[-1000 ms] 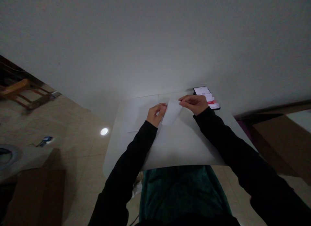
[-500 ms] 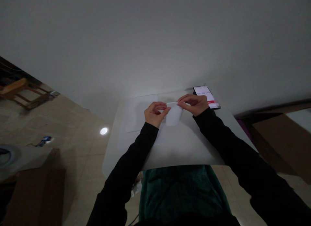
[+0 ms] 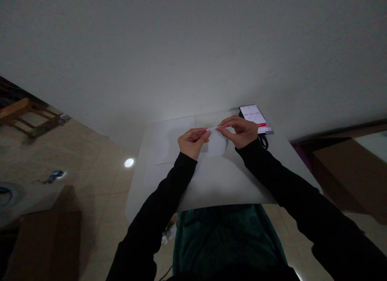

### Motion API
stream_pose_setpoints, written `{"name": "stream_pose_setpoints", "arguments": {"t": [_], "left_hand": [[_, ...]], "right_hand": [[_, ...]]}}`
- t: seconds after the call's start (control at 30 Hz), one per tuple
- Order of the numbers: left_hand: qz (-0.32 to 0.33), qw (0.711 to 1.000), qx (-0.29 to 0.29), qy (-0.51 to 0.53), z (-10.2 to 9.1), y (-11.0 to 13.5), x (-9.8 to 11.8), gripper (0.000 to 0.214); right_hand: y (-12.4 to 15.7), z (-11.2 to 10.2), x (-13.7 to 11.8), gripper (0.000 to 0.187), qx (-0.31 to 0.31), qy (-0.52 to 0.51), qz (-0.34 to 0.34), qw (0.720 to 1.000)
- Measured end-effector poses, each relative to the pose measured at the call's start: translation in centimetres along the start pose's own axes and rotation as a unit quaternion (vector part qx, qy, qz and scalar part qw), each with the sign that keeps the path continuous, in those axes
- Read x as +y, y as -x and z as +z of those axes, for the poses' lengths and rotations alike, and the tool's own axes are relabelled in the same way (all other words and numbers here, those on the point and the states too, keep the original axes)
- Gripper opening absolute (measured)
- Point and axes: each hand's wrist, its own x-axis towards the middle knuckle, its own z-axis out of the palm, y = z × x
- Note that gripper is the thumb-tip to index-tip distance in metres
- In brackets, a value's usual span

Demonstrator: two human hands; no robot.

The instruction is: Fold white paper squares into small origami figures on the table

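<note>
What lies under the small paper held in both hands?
The small paper, pinched by the left hand and right hand, hangs over the white table. A larger sheet lies to its left. The patch of table directly behind it is covered.

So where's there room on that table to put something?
Bare: the near strip of the table between the sleeves, and the right edge nearer than the phone. Crowded: the far middle, where left hand and right hand pinch the paper, and the sheet far left.
</note>
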Motion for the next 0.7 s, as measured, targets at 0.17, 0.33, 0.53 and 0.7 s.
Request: {"name": "stream_pose_setpoints", "arguments": {"t": [0.17,0.33,0.53,0.7], "left_hand": [[-0.009,1.0,0.001,-0.004,-0.04,-0.15,-0.1,0.03],[-0.016,1.0,0.002,-0.007,-0.05,-0.14,0.01,0.029],[-0.014,1.0,-0.003,-0.008,-0.16,-0.27,-0.13,0.029],[-0.022,1.0,-0.003,0.003,-0.07,-0.14,-0.26,0.031]], "right_hand": [[0.17,-0.02,0.25,0.01,0.003,0.018,-0.01,1.0],[0.26,-0.02,0.03,0.008,0.009,0.025,-0.017,1.0],[0.22,-0.02,-0.05,0.007,0.014,0.017,-0.033,0.999],[0.3,0.02,-0.13,0.007,0.016,0.033,-0.022,0.999]]}}
